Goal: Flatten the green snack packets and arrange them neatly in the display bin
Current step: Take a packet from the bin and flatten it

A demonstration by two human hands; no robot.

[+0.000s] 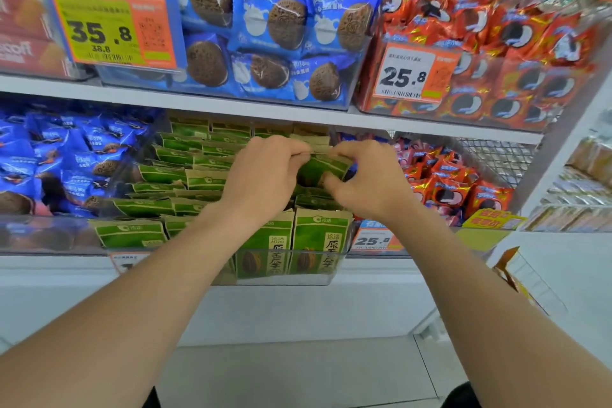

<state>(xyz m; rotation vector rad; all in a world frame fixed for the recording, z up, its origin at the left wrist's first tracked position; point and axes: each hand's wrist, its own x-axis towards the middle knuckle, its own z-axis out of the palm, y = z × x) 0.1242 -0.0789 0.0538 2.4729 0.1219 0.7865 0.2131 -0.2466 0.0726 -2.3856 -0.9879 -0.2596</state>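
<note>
The left hand and right hand both pinch one green packet between them. Its length runs hand to hand, with the bin just beneath.

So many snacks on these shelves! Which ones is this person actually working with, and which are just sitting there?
Part of the job: left hand, right hand, the green packet they pinch, stacked green packets, clear bin.
Just nearby: blue biscuit packets, red snack packets, yellow price tag.
</note>
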